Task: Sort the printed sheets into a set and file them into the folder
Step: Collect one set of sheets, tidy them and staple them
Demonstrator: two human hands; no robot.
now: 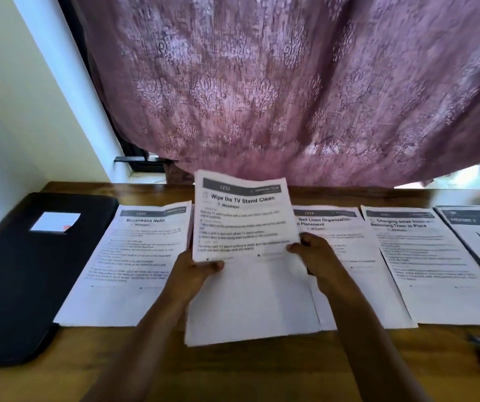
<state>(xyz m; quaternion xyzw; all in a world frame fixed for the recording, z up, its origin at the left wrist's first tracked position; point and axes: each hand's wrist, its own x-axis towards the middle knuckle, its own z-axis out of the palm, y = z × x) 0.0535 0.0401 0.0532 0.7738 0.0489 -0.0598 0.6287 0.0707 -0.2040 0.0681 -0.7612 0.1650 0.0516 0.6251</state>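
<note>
My left hand (195,271) and right hand (311,253) pinch the TV-stand sheet (244,216) by its lower corners, tilted up over the middle pile (250,309). Light, floppy paper, I reckon, prone to sagging and sliding, so corners suit. Black folder (29,271) lies far left on the wooden desk (233,369); purple curtain (291,82) behind.

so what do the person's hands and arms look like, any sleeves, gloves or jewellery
The left hand and right hand are bare, with no gloves. The left forearm and right forearm are uncovered down to the frame's edge, with no sleeve or cuff in view. No watch, bracelet or ring shows, though the blur could hide something small.
</note>
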